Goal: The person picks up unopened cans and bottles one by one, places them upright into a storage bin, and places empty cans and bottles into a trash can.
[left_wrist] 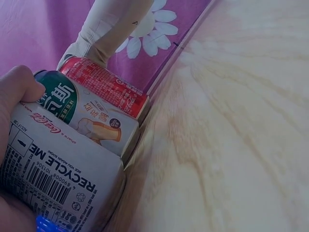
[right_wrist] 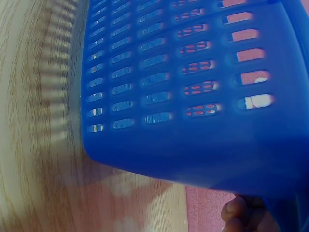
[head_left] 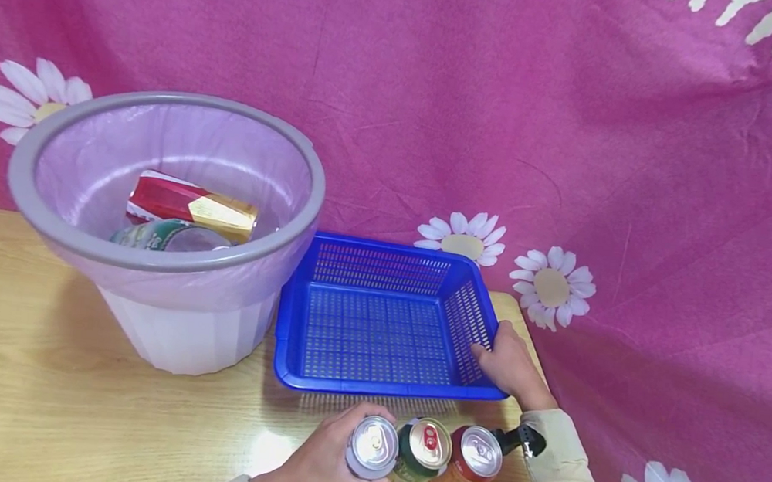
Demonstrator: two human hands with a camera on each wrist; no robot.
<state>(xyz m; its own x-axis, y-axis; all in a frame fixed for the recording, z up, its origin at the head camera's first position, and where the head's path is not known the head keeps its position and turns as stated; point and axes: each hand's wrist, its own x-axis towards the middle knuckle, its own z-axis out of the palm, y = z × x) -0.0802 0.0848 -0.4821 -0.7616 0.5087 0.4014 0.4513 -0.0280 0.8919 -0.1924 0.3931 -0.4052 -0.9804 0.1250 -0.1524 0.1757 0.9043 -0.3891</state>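
Note:
My left hand (head_left: pixel 330 457) is wrapped around a silver-white Coca-Cola can (head_left: pixel 374 448), whose "RECYCLE ME" print and barcode face the left wrist view. Beside that can stands a green and white drink can (head_left: pixel 423 448) with a red pull tab. A red Coca-Cola can (head_left: pixel 477 459) comes after it on the right, so the three form a row along the table front. My right hand (head_left: pixel 512 362) grips the right rim of a blue plastic basket (head_left: pixel 385 390), thumb on the inner side. In the right wrist view, the basket's slotted wall (right_wrist: pixel 159 150) hides most of that hand.
Left of the basket stands a large white bin (head_left: pixel 189 331) with a grey rim and a purple liner. Inside it lie a red and gold box (head_left: pixel 194 203) and a green-labelled bottle (head_left: pixel 170 236). A pink flowered cloth (head_left: pixel 390 55) hangs behind the wooden table (head_left: pixel 8 391).

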